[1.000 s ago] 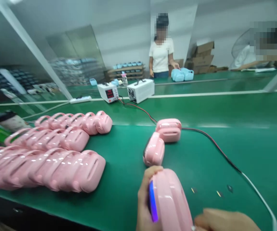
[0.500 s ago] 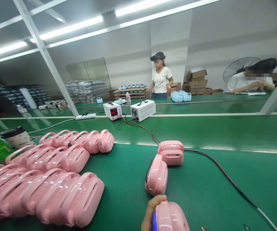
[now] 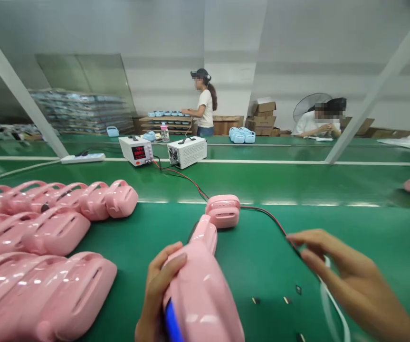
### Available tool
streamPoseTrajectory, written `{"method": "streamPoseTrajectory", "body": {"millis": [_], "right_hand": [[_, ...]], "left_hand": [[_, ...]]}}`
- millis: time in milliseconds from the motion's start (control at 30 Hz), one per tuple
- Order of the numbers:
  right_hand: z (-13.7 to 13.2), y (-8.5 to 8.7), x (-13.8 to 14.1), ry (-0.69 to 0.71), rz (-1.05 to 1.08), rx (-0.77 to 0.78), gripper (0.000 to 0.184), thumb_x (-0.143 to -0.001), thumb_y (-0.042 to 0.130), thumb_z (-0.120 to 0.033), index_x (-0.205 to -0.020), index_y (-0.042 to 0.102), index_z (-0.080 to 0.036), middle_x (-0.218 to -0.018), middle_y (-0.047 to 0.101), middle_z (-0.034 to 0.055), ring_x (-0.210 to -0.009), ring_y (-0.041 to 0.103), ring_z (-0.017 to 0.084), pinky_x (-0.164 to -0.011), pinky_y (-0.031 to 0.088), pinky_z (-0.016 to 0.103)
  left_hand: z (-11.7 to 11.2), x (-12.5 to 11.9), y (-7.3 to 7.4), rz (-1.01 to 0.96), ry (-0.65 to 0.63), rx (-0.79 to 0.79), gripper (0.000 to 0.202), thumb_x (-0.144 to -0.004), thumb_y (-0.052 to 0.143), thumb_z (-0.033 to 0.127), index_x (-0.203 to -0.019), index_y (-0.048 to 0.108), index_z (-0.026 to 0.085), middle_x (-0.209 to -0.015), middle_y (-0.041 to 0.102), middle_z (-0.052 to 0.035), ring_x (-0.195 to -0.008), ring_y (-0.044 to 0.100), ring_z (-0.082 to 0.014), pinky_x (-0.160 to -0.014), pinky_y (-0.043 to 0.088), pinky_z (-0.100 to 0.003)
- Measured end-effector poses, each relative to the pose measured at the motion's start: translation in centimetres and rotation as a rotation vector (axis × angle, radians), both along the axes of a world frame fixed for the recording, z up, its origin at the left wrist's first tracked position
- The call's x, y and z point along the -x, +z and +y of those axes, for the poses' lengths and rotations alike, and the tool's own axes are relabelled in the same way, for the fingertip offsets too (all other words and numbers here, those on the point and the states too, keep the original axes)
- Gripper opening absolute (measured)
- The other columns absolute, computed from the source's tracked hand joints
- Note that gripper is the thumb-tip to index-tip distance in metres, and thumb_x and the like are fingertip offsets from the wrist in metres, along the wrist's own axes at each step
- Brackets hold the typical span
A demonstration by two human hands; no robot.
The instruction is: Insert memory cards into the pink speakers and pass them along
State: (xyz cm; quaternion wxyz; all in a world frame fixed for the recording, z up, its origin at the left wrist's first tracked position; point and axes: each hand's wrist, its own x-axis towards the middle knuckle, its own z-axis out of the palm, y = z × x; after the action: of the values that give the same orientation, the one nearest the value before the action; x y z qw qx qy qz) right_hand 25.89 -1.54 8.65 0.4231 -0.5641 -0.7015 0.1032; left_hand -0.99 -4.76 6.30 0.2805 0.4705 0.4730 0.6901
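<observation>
Left hand (image 3: 155,294) grasping pink casing (image 3: 201,299) low over green belt (image 3: 262,247). Right hand (image 3: 347,275) spread, fingertips at red-black cable (image 3: 262,213). Two casings ahead (one cabled); nested stacks (image 3: 48,228) left untouched.

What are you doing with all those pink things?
A person's left hand holds a pink case over the green table. The right hand reaches out, fingers spread, at the red and black cable. Two more pink cases sit just ahead, and rows of pink cases lie on the left. Two other people work farther back.
</observation>
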Motion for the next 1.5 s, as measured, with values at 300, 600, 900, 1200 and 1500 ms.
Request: {"method": "streamPoseTrajectory", "body": {"millis": [300, 600, 900, 1200, 1500], "right_hand": [[5.9, 6.4, 5.4, 0.386, 0.516, 0.511, 0.035, -0.076, 0.070, -0.053, -0.083, 0.069, -0.018, -0.053, 0.052, -0.0036, -0.042, 0.042, 0.010, -0.040, 0.036, 0.022], [24.8, 4.2, -2.1, -0.491, 0.398, 0.369, 0.017, -0.093, 0.059, -0.029, -0.099, 0.064, -0.014, -0.093, 0.067, 0.0052, -0.076, 0.063, 0.016, -0.068, 0.054, 0.031], [27.8, 2.0, -5.2, -0.661, 0.148, 0.360, 0.029, -0.093, 0.061, -0.031, -0.118, 0.060, -0.017, -0.124, 0.059, 0.0107, -0.107, 0.061, 0.024, -0.090, 0.052, 0.043], [30.2, 2.3, 8.9, -0.133, -0.049, 0.352, 0.028, -0.093, 0.060, -0.037, -0.110, 0.062, -0.015, -0.109, 0.066, 0.0064, -0.092, 0.065, 0.021, -0.080, 0.056, 0.040], [24.3, -2.8, 8.6, 0.052, 0.119, 0.402, 0.025, -0.089, 0.065, -0.037, -0.094, 0.062, -0.013, -0.089, 0.064, 0.0019, -0.073, 0.061, 0.015, -0.067, 0.053, 0.031]], "left_hand": [[5.7, -0.9, 2.2, 0.140, -0.254, 0.009, 0.061, -0.085, 0.061, 0.049, -0.140, 0.042, 0.034, -0.140, 0.046, -0.0045, -0.126, 0.047, -0.0294, -0.099, 0.043, -0.036], [12.7, 2.2, -6.0, -0.261, -0.559, 0.385, 0.065, -0.075, 0.061, 0.043, -0.133, 0.048, 0.018, -0.137, 0.054, -0.0147, -0.133, 0.043, -0.0335, -0.112, 0.029, -0.045], [13.6, 2.9, -6.5, -0.230, -0.680, 0.452, 0.045, -0.077, 0.060, 0.040, -0.117, 0.065, 0.019, -0.124, 0.066, -0.0080, -0.122, 0.054, -0.0320, -0.107, 0.036, -0.042], [14.0, 2.8, -6.4, -0.135, -0.726, 0.358, 0.046, -0.069, 0.062, 0.033, -0.112, 0.068, 0.018, -0.119, 0.069, -0.0073, -0.117, 0.056, -0.0330, -0.102, 0.039, -0.041], [13.5, 3.4, -6.9, -0.100, -0.784, 0.369, 0.045, -0.070, 0.060, 0.022, -0.115, 0.060, 0.022, -0.113, 0.066, -0.0031, -0.105, 0.057, -0.0246, -0.087, 0.043, -0.029]]}}
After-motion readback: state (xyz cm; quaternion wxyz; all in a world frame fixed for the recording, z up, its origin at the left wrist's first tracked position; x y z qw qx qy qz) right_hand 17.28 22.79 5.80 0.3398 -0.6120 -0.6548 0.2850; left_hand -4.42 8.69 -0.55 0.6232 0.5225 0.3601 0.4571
